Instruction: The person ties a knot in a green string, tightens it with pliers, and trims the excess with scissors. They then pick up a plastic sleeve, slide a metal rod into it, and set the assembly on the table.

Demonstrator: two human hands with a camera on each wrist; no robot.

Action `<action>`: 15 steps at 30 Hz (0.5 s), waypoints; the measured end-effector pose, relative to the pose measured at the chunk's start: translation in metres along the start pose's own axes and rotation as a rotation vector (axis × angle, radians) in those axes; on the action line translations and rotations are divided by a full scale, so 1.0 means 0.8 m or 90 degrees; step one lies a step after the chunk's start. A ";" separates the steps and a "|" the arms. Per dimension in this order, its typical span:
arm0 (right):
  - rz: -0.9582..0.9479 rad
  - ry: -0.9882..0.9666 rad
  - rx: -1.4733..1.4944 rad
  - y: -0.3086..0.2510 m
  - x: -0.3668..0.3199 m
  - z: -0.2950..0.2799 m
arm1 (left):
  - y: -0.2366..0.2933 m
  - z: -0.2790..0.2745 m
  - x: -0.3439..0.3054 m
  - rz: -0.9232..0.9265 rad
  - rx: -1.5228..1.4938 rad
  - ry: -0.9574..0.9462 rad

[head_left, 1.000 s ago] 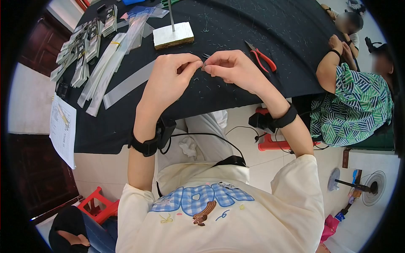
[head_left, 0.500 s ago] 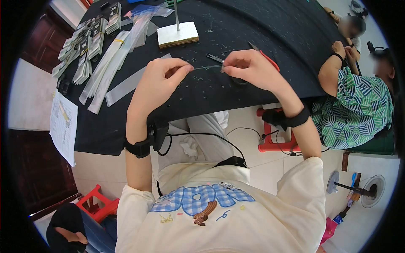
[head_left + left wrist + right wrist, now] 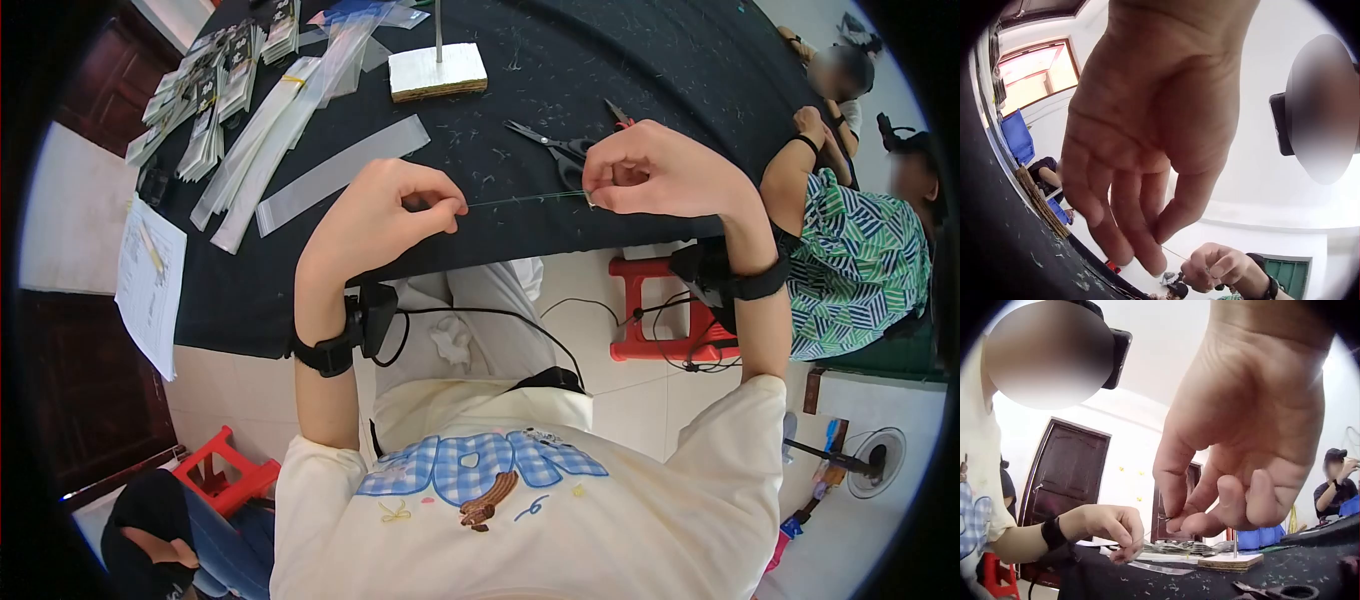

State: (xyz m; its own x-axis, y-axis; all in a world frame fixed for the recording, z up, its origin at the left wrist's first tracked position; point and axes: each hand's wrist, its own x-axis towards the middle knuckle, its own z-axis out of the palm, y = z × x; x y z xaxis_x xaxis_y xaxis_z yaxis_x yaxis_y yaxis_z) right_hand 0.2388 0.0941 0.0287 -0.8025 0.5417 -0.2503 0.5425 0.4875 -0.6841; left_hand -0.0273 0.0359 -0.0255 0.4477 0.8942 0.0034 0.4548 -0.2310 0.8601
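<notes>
A thin green line (image 3: 525, 199) runs nearly straight between my two hands above the black cloth. My left hand (image 3: 385, 208) pinches one end between thumb and forefinger, the other fingers loosely bent. At the right, my right hand (image 3: 668, 175) pinches the other end, where a tiny pale bit shows at the fingertips. In the right wrist view a small dark thing (image 3: 1164, 519) sticks out of that pinch; its kind is too small to tell. Just behind the right hand lie black-handled scissors (image 3: 568, 150) and red-handled pliers (image 3: 624, 122), both partly covered by it.
A white-topped block (image 3: 440, 70) with an upright metal rod stands at the back. Clear plastic strips (image 3: 345, 175) and stacked packets (image 3: 235, 70) lie on the left. Line scraps litter the black cloth (image 3: 560, 60). Another person (image 3: 845, 240) sits at the right.
My hands were together at the fingertips and have moved apart, drawing the green line out between them. The right hand has shifted right, now over part of the scissors and pliers.
</notes>
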 end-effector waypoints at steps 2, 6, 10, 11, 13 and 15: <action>-0.017 -0.006 -0.006 0.000 -0.001 -0.001 | 0.000 -0.001 -0.002 0.042 0.034 0.023; -0.070 -0.013 -0.013 -0.006 0.000 0.001 | 0.002 -0.002 -0.005 0.092 0.135 0.077; -0.048 -0.030 -0.032 -0.020 0.006 0.005 | 0.007 0.012 -0.003 0.256 0.228 0.239; -0.059 -0.031 -0.035 -0.023 0.008 0.006 | 0.011 0.016 -0.002 0.254 0.227 0.240; -0.072 -0.034 -0.038 -0.027 0.012 0.007 | 0.023 0.021 0.000 0.253 0.055 0.129; -0.106 -0.047 -0.051 -0.030 0.015 0.008 | 0.028 0.027 0.003 0.256 0.032 0.112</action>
State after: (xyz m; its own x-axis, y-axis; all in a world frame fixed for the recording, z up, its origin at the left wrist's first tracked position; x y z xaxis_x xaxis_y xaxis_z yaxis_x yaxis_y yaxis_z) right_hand 0.2144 0.0846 0.0372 -0.8972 0.3991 -0.1890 0.4161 0.6206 -0.6646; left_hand 0.0005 0.0246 -0.0176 0.4610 0.7799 0.4233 0.3101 -0.5885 0.7466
